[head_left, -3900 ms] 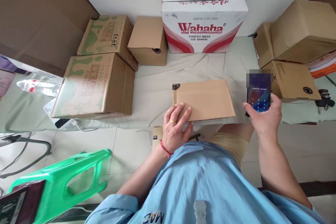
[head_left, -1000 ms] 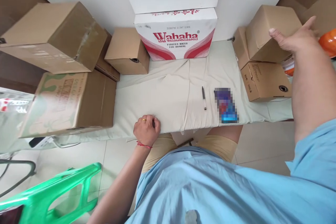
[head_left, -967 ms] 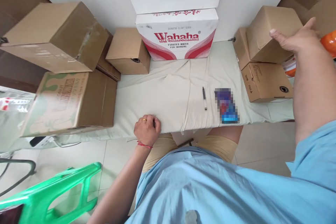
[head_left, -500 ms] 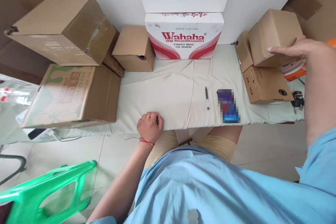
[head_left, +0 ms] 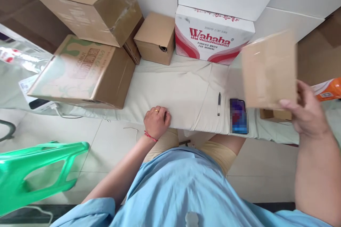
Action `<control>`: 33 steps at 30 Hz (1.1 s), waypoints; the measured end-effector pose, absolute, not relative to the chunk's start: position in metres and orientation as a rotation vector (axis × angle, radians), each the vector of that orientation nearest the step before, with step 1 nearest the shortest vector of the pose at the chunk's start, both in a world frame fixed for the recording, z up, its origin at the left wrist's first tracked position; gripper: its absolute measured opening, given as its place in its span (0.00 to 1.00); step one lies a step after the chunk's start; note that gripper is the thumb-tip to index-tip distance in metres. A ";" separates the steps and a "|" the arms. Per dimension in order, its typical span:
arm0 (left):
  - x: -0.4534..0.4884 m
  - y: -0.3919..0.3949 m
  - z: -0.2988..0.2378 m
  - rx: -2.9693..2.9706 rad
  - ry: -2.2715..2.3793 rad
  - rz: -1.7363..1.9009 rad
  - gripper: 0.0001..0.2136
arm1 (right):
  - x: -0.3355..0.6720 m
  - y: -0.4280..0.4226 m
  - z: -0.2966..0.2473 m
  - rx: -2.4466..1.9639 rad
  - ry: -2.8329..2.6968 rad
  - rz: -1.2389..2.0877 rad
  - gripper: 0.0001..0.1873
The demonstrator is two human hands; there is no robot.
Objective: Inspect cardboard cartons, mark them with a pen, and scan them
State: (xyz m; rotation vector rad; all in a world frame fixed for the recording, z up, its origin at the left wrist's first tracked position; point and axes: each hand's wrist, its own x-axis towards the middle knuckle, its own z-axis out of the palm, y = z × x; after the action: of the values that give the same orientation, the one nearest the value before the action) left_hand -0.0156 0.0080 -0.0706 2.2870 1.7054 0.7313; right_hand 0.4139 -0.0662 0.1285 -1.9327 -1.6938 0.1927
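Note:
My right hand (head_left: 306, 108) grips a plain brown cardboard box (head_left: 269, 71) by its lower right edge, thumb on the near face. The box is tilted and held up off the table, slightly blurred by motion. Below it, another small cardboard box (head_left: 277, 115) shows only in part. My left hand (head_left: 157, 122) rests as a loose fist on the table's front edge, with no object visible in it; it wears a ring and a red string bracelet. Between the hands lie a black pen (head_left: 218, 104) and a phone (head_left: 239, 116) with a blurred-out screen.
A white and red Wahaha water carton (head_left: 213, 37) stands against the wall. To its left are a small brown box (head_left: 154, 39) and a large box (head_left: 87, 3) stacked on a coconut carton (head_left: 82, 71). An orange package (head_left: 329, 90) is at right. A green stool (head_left: 48, 166) stands on the floor.
My right hand has lifted the brown box off the stack at the right and brought it toward me, tipping it. My left hand stays at the table edge. The view has turned.

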 end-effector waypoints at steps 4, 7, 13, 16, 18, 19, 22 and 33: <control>-0.026 0.007 -0.066 2.174 1.656 0.852 0.05 | 0.349 -0.075 0.083 -1.784 -1.800 0.351 0.63; -0.036 0.002 -0.060 2.086 1.676 0.950 0.08 | 0.309 -0.069 0.052 -1.583 -2.017 0.481 0.69; -0.055 -0.016 -0.048 1.859 1.658 1.104 0.16 | 0.276 -0.073 0.029 -1.495 -1.835 0.564 0.60; -0.059 -0.022 -0.043 1.792 1.547 1.095 0.19 | 0.263 -0.100 0.023 -1.471 -1.349 0.582 0.41; -0.057 -0.025 -0.035 1.735 1.443 1.063 0.20 | 0.253 -0.119 0.017 -1.439 -1.144 0.676 0.32; -0.055 -0.026 -0.029 1.711 1.392 1.047 0.21 | 0.248 -0.127 0.014 -1.445 -1.097 0.733 0.32; -0.044 -0.034 -0.001 1.782 1.250 1.056 0.23 | 0.243 -0.139 0.008 -1.531 -0.988 0.787 0.36; -0.009 -0.063 0.054 2.083 0.862 1.266 0.24 | 0.265 -0.117 0.015 -1.485 -0.560 0.832 0.28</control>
State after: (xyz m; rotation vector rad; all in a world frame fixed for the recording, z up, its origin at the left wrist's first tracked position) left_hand -0.0092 -0.0627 0.0543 2.0833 0.8624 1.2657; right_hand 0.2653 -0.1173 0.0146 -1.4853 -0.5604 0.8324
